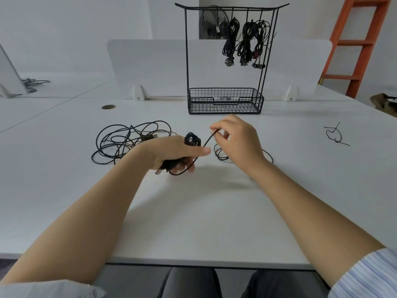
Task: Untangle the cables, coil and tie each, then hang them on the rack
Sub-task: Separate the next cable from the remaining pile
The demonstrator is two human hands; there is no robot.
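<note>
My two hands, held close in front of me, both grip one black cable.

My left hand curls its fingers round a bundle of the cable, with the thumb laid straight and pointing toward my right hand. The right, its back to the camera and the wrist bent, pinches a loose strand between thumb and forefinger, the other fingers loosely curled below. The hands are near but apart. My left forearm and right forearm are bare and converge forward, with sleeves bunched at the elbows.
</note>
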